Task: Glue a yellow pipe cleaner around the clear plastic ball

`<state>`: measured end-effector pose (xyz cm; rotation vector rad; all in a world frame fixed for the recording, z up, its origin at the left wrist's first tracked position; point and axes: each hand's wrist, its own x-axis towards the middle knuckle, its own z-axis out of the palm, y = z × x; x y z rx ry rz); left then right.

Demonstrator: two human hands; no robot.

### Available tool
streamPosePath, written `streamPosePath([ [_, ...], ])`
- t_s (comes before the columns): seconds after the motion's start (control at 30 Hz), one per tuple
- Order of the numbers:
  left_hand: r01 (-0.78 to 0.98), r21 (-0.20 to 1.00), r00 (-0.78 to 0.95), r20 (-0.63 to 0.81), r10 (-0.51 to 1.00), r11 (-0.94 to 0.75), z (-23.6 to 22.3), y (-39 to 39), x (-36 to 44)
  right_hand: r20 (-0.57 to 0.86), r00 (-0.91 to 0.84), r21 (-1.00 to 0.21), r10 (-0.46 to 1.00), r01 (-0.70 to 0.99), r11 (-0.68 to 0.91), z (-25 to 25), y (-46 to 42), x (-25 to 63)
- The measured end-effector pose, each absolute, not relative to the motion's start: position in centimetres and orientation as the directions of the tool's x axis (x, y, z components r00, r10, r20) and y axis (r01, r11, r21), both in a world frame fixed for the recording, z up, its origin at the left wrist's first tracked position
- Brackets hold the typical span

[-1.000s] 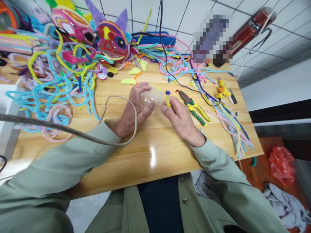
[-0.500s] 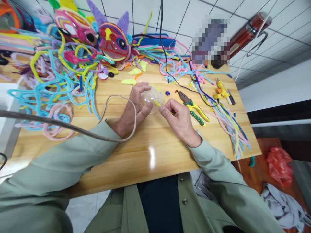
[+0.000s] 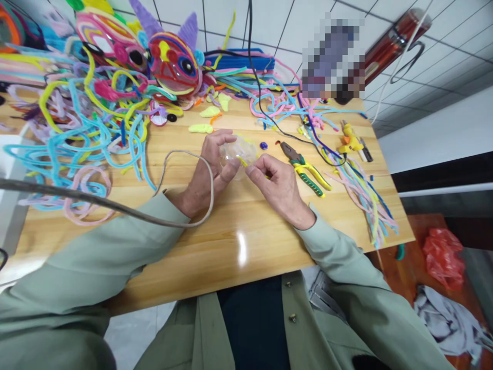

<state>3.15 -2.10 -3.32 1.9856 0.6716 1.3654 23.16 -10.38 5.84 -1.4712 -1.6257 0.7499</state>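
Observation:
My left hand (image 3: 211, 167) is closed around a clear plastic shell (image 3: 239, 149), with the thumb on the near side and the fingers along its far left. Between the thumb and index finger of my right hand (image 3: 274, 186) is a thin yellow pipe cleaner (image 3: 243, 162), its tip touching the shell close to my left thumb. The rest of that strip is mostly hidden by my right fingers. A pair of pliers (image 3: 304, 167) with green and yellow handles lies just right of my right hand. Beyond the shell sits a small dark blue coil (image 3: 263, 145).
Tangled pipe cleaners (image 3: 92, 139) cover the table's left side, before a decorated mask (image 3: 175, 67) with purple horns. A yellow glue gun (image 3: 348, 141) and a pipe cleaner bundle (image 3: 365, 200) lie right. A grey cable (image 3: 154, 220) loops over my left wrist. A red thermos (image 3: 393, 46) stands behind.
The view has shifted slightly. My right fingertips and the yellow strip have moved a little left, nearer my left thumb. Both hands keep their holds.

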Motion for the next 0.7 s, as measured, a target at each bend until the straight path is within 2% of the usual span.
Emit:
streamPosePath([
  [0.7, 0.037, 0.796, 0.327, 0.562, 0.76, -0.605, -3.37, -2.01, 2.83, 0.155, -0.031, -0.863, 0.987, 0.482, 0.151, 5.36, -10.49, 22.92],
])
